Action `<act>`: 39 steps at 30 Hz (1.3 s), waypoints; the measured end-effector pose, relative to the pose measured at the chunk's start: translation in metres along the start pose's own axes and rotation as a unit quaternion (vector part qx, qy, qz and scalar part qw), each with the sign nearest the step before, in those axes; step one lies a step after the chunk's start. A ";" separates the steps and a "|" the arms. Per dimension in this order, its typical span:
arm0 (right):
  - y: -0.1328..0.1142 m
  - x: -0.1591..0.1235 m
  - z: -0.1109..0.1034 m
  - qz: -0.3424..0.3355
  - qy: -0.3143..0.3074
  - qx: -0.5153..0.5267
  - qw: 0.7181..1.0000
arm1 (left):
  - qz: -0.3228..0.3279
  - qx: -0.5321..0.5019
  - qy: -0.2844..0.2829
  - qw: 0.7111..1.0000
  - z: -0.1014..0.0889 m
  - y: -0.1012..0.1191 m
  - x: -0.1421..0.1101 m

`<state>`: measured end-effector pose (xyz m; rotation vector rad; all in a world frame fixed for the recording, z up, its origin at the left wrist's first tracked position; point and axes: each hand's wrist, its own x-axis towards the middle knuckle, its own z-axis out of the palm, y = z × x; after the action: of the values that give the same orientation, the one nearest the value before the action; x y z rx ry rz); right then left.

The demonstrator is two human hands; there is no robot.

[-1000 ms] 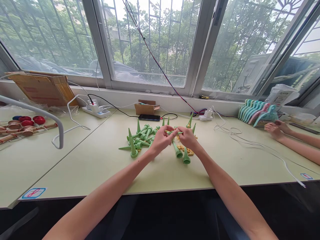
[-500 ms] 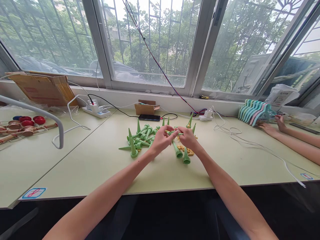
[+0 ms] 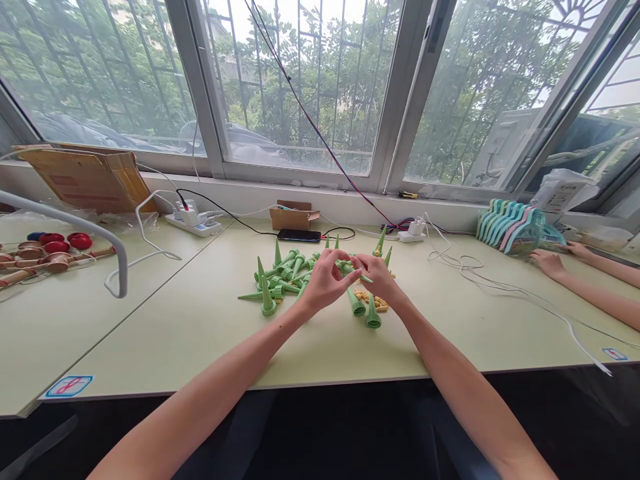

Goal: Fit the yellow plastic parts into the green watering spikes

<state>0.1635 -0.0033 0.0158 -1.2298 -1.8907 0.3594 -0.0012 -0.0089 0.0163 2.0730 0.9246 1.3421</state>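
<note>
My left hand (image 3: 325,280) and my right hand (image 3: 379,277) meet over the table, fingers closed around a green plastic spike (image 3: 367,279); its narrow tip pokes out by my right hand, and my fingers hide much of the rest. To the left lies a heap of similar green spikes (image 3: 295,265), a few of them upright, such as the spike (image 3: 267,301) on its round base. Two more spikes, one of them the spike (image 3: 373,315), stand in front of my right hand. Small yellow pieces (image 3: 375,300) are scattered beneath that hand.
Behind the heap are a black phone (image 3: 299,235) and a small cardboard box (image 3: 293,217). White cables (image 3: 470,265) trail across the right side. A co-worker's hands (image 3: 550,262) are beside pastel hangers (image 3: 510,225). Wooden toys (image 3: 56,260) with red balls lie at far left.
My hands stay nearly in place; the spike between them now tilts with its tip lower, and my left thumb has shifted. The co-worker's hands have moved about beside the hangers.
</note>
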 end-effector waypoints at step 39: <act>-0.004 0.004 0.003 0.123 -0.018 0.309 0.943 | 0.127 0.088 -0.017 0.988 0.006 -0.011 -0.004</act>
<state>0.1584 -0.0014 0.0181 -1.0189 -1.4743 1.0276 0.0000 -0.0047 0.0043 2.4077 0.8098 1.3883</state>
